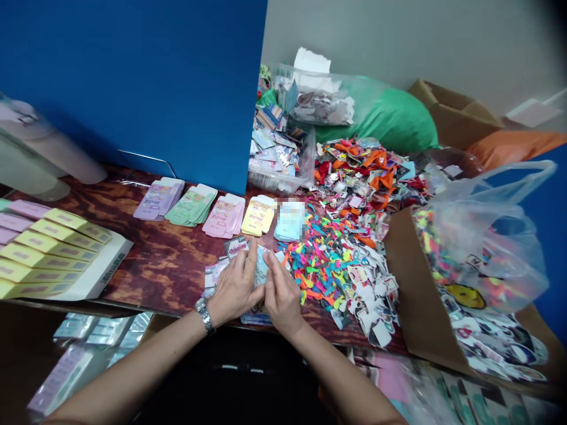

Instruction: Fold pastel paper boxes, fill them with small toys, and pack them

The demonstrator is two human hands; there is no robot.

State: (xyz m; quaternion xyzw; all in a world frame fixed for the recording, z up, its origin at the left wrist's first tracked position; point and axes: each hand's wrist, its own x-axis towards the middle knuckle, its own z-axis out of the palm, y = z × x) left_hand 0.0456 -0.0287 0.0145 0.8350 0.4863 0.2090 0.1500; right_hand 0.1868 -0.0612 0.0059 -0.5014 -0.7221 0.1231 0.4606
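Blue packet (261,264), left hand (234,289), right hand (282,297), table (168,260) edge.

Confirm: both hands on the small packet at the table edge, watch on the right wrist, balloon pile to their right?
Wrong wrist: the watch is on the left wrist, as the head view shows. The rest stands: left hand and right hand both on the small packet, balloon pile to their right.

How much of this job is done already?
Looks early. Done, it seems: rows of yellow packets at the left. In hand: the left hand and right hand pinch one small packet. Left: a big heap of balloons, a spread of stickers, and five stacks of flat packets.
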